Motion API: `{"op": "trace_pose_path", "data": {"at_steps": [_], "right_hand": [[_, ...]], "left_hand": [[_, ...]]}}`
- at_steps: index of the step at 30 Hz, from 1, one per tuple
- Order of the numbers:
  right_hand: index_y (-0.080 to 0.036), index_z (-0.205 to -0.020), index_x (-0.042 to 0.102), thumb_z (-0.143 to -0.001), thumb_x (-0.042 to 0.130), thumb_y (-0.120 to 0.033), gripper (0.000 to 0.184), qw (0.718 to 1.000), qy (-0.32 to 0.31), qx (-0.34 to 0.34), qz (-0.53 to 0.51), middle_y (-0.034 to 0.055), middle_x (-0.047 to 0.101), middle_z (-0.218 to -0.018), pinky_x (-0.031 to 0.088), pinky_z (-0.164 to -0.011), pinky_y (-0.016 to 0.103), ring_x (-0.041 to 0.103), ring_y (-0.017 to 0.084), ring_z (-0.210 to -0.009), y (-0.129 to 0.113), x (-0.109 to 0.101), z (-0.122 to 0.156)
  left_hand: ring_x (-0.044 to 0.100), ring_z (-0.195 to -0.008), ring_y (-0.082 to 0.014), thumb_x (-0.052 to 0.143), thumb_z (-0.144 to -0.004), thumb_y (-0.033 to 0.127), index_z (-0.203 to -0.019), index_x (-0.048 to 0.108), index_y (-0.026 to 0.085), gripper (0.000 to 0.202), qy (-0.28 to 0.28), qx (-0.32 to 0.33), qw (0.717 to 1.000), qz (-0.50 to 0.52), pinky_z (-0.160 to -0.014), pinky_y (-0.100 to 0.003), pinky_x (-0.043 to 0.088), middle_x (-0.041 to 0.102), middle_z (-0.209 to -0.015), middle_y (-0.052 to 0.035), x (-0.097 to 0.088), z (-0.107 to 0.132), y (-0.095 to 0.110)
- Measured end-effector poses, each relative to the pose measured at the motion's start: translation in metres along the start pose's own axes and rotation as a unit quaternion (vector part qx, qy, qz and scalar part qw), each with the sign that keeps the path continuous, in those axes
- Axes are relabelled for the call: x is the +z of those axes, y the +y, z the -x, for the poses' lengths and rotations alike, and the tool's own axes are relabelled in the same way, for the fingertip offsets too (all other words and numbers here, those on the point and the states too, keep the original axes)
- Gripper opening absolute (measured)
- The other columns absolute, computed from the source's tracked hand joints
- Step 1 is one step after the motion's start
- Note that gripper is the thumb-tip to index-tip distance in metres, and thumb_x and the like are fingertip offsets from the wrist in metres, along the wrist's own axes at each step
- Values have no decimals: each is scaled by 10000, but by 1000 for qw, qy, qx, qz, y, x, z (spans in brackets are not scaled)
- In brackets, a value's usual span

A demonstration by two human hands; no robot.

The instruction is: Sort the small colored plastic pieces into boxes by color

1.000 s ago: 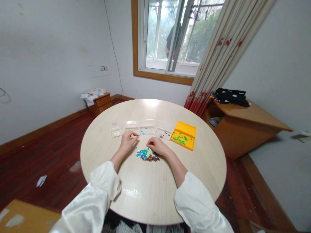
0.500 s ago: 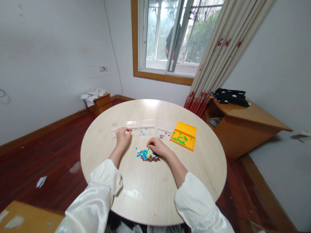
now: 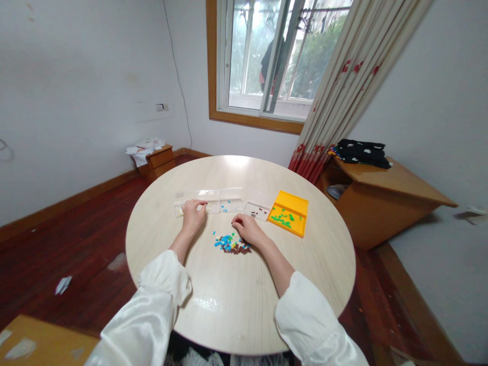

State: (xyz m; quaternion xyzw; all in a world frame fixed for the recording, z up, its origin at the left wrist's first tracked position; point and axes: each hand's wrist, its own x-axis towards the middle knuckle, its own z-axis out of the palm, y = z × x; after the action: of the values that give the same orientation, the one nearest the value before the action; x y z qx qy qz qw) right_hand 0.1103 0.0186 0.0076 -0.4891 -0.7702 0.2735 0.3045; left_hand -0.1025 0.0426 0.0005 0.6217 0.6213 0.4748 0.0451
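Observation:
A small heap of coloured bricks (image 3: 230, 243), blue, brown, green and yellow, lies in the middle of the round pale table (image 3: 305, 264). My right hand (image 3: 247, 227) rests just behind the heap, fingers curled together; what they pinch is too small to name. My left hand (image 3: 193, 214) is at the leftmost clear trays (image 3: 183, 207), its fingers bent over the tray rim, and I cannot make out anything in them. More clear trays (image 3: 231, 205) run to the right, ending at a yellow tray (image 3: 288, 213) with green bricks.
A wooden cabinet (image 3: 385, 198) with dark folded cloth (image 3: 362, 151) stands at the right beside a curtain. A small wooden drawer unit (image 3: 158, 159) with papers sits by the left wall. A cardboard box corner (image 3: 34, 343) shows at the lower left.
My left hand moved left from the middle clear tray to the leftmost trays. My right hand shifted slightly away from the heap towards the trays.

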Motion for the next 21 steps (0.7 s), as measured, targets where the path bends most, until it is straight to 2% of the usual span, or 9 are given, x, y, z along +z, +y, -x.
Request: {"op": "trace_pose_path", "data": {"at_steps": [5, 11, 21], "right_hand": [[-153, -760, 618, -750, 575, -124, 53, 999, 41, -1, -31, 13, 636, -711, 436, -703, 263, 566, 129, -675, 2, -1, 2], [-162, -739, 594, -732, 570, -140, 34, 994, 87, -21, -61, 5, 636, -697, 449, -679, 260, 579, 133, -667, 9, 1, 1], [-167, -736, 565, -724, 565, -171, 13, 988, 94, -32, -114, 6, 646, -707, 486, -676, 268, 617, 138, -685, 10, 6, 1]], "left_hand": [[578, -809, -199, 575, -773, 235, -785, 681, 183, 119, -89, 89, 988, 91, -712, -319, 436, 699, -826, -63, 3, 18, 21], [590, -832, -197, 620, -770, 235, -870, 688, 205, 125, -192, 127, 966, 114, -799, -357, 441, 713, -856, -48, 15, 35, 35], [585, -785, -185, 625, -756, 219, -790, 695, 211, 78, -198, 121, 967, 104, -776, -338, 445, 709, -795, -31, 15, 37, 38]]}}
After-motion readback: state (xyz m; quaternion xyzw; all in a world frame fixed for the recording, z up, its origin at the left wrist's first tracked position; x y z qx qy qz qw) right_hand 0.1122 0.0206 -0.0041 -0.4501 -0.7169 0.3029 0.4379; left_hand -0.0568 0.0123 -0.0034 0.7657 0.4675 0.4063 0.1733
